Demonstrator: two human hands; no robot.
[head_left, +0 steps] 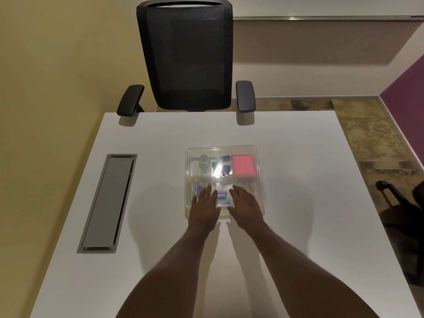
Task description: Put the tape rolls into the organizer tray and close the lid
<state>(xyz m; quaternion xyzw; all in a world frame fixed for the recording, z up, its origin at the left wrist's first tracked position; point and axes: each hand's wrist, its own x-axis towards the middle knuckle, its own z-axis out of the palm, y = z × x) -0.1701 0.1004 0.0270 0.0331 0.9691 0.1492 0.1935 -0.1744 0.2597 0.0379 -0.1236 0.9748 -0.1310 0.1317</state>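
Both hands' fingers (pixel 207 191) spread flat on closed lid (pixel 243 150) near edge, bare table (pixel 298 203) around.

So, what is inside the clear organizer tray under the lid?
Through the lid of the organizer tray: a pink block, clear tape rolls, small blue items, colored clips. Both hands, left and right, cover the near compartments; glare hides the middle.
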